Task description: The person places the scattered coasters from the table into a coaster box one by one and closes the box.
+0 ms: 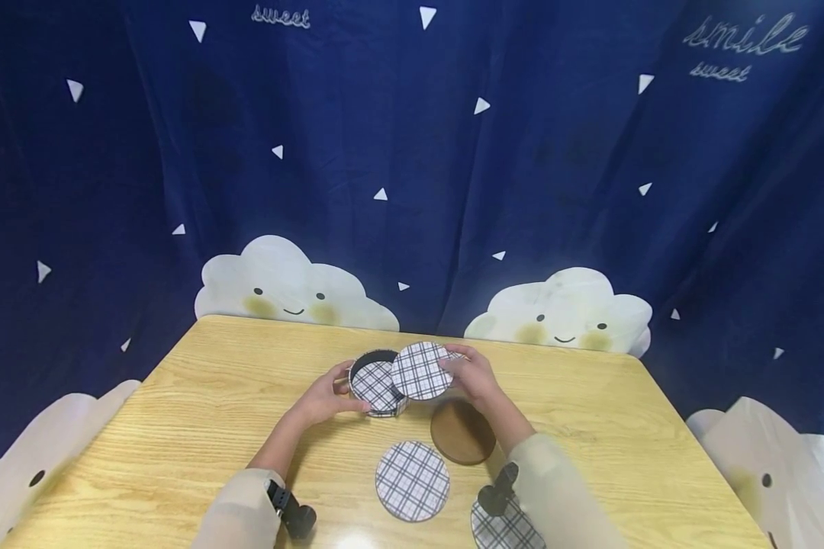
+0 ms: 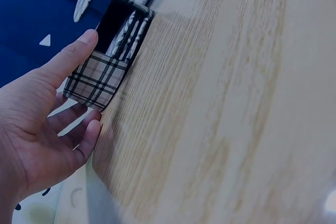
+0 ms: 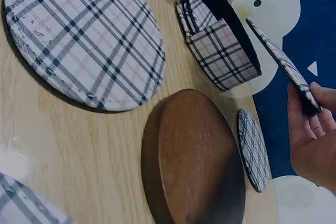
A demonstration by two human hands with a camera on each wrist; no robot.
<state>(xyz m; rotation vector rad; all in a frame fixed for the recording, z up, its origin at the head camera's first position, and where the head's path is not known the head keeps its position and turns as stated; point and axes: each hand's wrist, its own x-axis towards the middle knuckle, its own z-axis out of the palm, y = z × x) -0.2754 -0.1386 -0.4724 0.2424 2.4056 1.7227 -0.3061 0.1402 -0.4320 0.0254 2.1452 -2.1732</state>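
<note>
The right hand pinches a plaid coaster [image 1: 415, 370] at its nine o'clock. Farther along that line, the left hand [image 1: 321, 396] grips the round holder [image 3: 224, 53], its three-o'clock rim overlapped, from overhead, by the coaster.

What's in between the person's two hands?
Between the left hand and right hand are the round checked holder and the flat checked disc that the right hand holds; the head view shows it.
</note>
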